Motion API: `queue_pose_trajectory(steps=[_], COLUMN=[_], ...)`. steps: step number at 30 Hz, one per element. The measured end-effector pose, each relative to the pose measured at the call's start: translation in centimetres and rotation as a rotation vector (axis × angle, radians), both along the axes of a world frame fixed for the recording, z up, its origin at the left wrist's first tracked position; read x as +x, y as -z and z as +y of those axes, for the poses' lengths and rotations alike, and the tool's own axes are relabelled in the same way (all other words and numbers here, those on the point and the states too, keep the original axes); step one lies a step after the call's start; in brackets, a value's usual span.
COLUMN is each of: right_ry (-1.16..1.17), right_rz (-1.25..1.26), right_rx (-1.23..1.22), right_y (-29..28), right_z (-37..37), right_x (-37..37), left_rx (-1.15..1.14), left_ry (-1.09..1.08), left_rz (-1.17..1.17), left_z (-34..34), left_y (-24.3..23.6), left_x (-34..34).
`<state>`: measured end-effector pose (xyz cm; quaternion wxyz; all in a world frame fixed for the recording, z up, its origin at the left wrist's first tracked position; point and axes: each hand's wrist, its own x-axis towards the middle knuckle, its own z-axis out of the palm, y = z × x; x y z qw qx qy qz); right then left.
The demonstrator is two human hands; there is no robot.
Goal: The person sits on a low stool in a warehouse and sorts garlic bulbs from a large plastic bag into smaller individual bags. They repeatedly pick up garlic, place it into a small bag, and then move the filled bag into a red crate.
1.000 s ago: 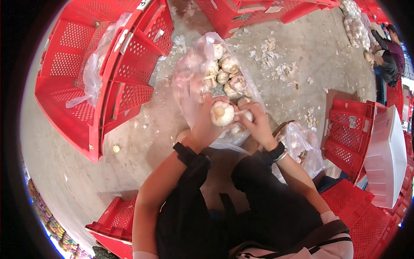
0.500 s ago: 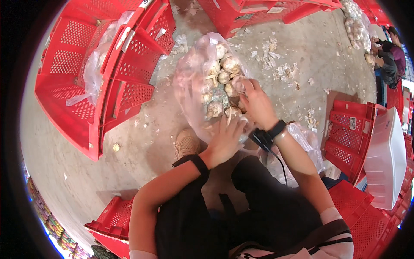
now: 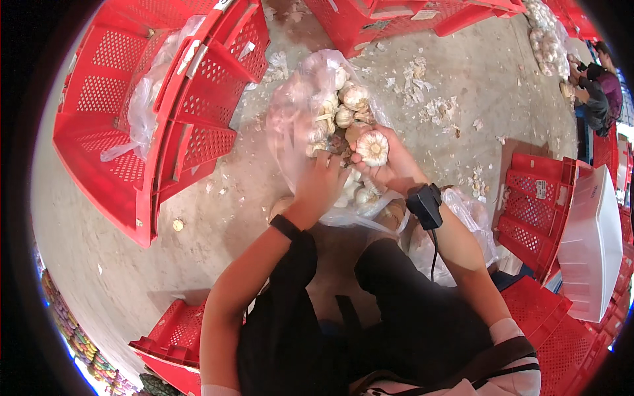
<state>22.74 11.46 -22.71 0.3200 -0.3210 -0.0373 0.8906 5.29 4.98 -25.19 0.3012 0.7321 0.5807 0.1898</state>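
A clear plastic bag (image 3: 285, 115) full of garlic bulbs (image 3: 354, 97) lies with its mouth spread on the floor in front of me. My right hand (image 3: 389, 165) is closed around a white garlic bulb (image 3: 372, 148), its root end up, held over the right side of the bag. Behind that one, a browner bulb (image 3: 356, 133) touches the fingers; whether it is also held I cannot tell. My left hand (image 3: 319, 185) reaches into the bag, back upward, beside a dark, discoloured clump (image 3: 338, 142). Its fingertips are partly hidden and blurred.
Red perforated crates stand at the left (image 3: 191, 112), far side (image 3: 396, 26) and right (image 3: 531, 208). A white foam box (image 3: 592, 244) leans at the right. Another plastic bag (image 3: 465, 224) lies by my right knee. Garlic skins (image 3: 442, 112) litter the floor. People (image 3: 598, 92) sit far right.
My right hand has turned palm up and now shows a white garlic bulb in it. My left hand has moved left and farther into the bag, uncovering bulbs near its front edge.
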Motion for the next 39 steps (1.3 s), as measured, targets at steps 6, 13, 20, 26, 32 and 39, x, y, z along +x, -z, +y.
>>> queue_pose_trajectory(steps=[6,13,20,26,32,39], right_ry=[-0.371,-0.685,-0.891,-0.911,-0.273,0.033], right_rz=[-0.834,-0.68,-1.767,-1.893,-0.897,0.18], right_rx=[0.866,1.201,1.343,1.465,0.896,-0.024], right_y=[1.0,2.4,4.7,5.9,3.0,-0.7], right_z=[-0.9,-0.2,2.4,2.8,1.8,-1.5], right_x=[0.1,1.9,-1.7,-2.3,-0.1,0.0], left_rx=[-0.04,-0.429,-0.258,-0.251,-0.263,-0.367], left_ry=[0.02,0.206,0.327,0.32,0.265,0.333], left_rz=[0.063,-0.217,-0.104,-0.048,-0.054,0.03], left_z=[-0.7,1.5,0.6,-0.3,-0.7,0.4], left_y=[3.2,0.5,2.5,2.4,2.7,1.6], left_x=[0.3,-1.0,-0.8,-1.0,-1.2,-0.5])
